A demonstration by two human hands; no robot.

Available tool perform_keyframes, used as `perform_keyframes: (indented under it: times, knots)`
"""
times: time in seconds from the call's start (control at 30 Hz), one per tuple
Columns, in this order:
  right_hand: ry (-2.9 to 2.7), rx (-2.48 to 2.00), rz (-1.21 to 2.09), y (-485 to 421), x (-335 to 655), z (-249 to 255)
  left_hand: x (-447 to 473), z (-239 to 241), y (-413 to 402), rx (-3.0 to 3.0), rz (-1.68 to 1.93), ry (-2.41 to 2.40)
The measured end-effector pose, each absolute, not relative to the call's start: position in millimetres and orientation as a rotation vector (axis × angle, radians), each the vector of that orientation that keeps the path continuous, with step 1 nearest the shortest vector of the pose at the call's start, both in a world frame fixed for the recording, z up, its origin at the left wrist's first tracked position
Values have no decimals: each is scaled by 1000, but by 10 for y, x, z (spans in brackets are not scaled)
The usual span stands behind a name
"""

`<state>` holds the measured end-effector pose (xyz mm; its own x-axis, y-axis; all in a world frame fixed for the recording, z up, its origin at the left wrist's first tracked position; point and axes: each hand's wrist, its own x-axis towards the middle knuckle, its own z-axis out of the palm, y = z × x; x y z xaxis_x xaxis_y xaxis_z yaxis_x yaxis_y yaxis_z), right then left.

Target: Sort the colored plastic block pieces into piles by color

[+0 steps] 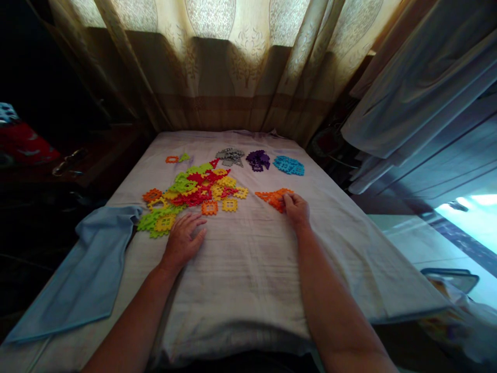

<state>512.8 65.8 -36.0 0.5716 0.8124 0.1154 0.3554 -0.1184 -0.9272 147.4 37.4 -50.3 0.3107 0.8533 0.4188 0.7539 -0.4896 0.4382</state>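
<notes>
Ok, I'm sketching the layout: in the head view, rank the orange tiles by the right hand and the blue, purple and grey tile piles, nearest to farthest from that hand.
From the right hand:
1. Orange notched tiles, touching it
2. Blue notched tiles, back right
3. Purple notched tiles, left of blue
4. Grey notched tiles, left of purple

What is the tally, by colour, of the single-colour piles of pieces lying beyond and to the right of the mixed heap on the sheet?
Gray pile: 1
Purple pile: 1
Blue pile: 1
Orange pile, at the right hand: 1
Total: 4
</notes>
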Motion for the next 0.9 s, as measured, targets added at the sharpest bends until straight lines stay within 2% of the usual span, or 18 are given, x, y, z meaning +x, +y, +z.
perform_keyframes:
  times: [0.63, 0.9]
  knots:
    - [-1292, -1624, 371, 575, 4840, -316, 1452, -491, 373, 2386, 1008, 1480]
    - [-1926, -1537, 331, 464, 4163, -280, 1503, -485, 356, 2414, 944, 1469]
